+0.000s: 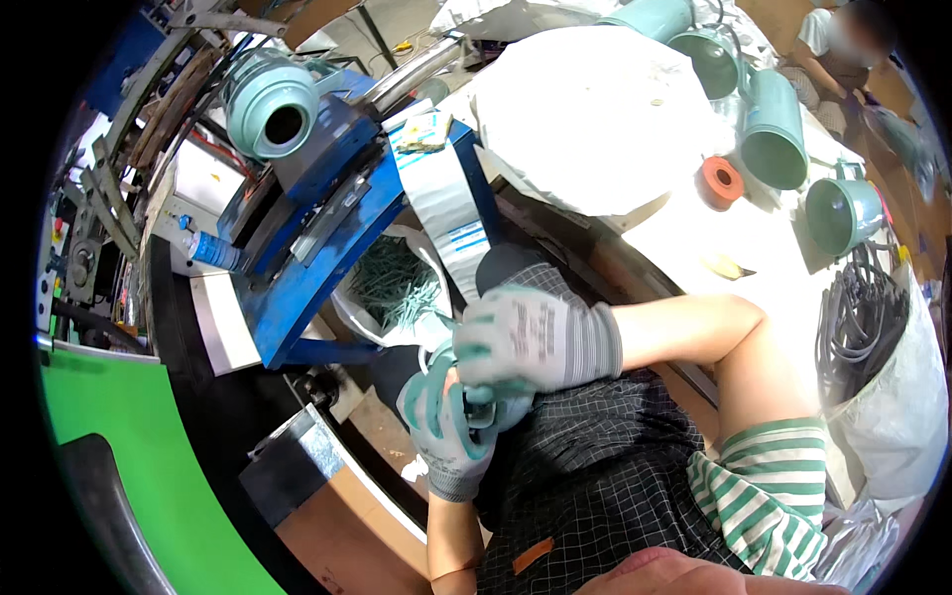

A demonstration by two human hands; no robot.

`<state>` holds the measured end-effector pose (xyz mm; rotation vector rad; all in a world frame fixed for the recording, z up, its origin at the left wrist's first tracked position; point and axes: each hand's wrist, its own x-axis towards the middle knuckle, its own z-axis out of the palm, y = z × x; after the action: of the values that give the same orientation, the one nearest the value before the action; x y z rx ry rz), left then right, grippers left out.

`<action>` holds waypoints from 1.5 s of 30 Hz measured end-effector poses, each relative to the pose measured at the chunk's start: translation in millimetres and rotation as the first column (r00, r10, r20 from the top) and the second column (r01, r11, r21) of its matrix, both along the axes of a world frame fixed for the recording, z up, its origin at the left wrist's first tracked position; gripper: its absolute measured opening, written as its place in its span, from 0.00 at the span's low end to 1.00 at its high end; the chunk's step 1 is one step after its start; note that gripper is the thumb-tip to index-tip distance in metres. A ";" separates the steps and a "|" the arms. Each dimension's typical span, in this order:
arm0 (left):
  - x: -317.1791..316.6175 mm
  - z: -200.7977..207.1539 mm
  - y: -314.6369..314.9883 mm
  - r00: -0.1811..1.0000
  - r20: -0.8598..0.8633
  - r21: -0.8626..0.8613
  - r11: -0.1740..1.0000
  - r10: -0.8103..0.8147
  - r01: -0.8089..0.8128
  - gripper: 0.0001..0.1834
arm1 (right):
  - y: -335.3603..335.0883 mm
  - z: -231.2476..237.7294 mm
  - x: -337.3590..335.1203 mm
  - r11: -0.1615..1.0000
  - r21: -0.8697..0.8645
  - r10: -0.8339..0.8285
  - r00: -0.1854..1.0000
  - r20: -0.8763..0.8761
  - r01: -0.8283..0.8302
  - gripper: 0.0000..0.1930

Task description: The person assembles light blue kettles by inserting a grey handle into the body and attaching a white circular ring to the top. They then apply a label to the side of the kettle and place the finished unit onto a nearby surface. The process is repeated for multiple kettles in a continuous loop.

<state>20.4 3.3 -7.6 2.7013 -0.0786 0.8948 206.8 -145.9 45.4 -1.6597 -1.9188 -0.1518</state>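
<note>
My left hand (448, 431), in a grey glove with teal fingers, is wrapped round a teal plastic piece (514, 409) above my lap. A small dark, shiny part shows between the left fingers. My right hand (526, 342), gloved the same way, lies across the top of this piece with its fingers curled down, slightly blurred. Both gloves hide most of the piece, so its full shape does not show. Just beyond the hands stands a white bucket (436, 268) holding teal plastic scraps (392, 283).
A blue bench (307, 307) carries a machine with a round teal part (273, 109). On the white-covered table at right are teal jugs (775, 154), an orange-red roll (721, 183) and a small yellow, dark-tipped tool (729, 266). Black cords (861, 312) lie beside it. Another person sits far right.
</note>
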 end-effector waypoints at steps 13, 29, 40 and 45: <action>-26.4 -7.0 26.8 0.982 -0.144 0.275 0.958 0.123 -0.080 0.34 | 18.4 -33.9 -27.9 0.981 -0.180 0.067 0.998 -0.012 -0.068 0.24; 16.3 62.6 24.9 0.828 -0.388 0.538 0.829 0.405 -0.154 0.12 | 26.5 -51.3 -39.8 0.995 -0.065 0.079 0.993 0.083 -0.074 0.12; 2.1 39.4 38.2 0.920 -0.354 0.243 0.966 0.170 -0.085 0.17 | 26.5 -46.7 9.9 0.980 0.048 0.191 0.837 -0.513 -0.194 0.20; 8.3 31.3 63.7 0.931 -0.340 -0.459 0.887 -0.132 -0.042 0.21 | 56.6 -167.5 134.0 0.873 -0.125 -0.214 0.139 -0.967 0.471 0.35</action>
<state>28.7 67.0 23.7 2.3487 0.1334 0.3249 340.7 -89.4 -122.1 -1.4067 -0.4620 0.4381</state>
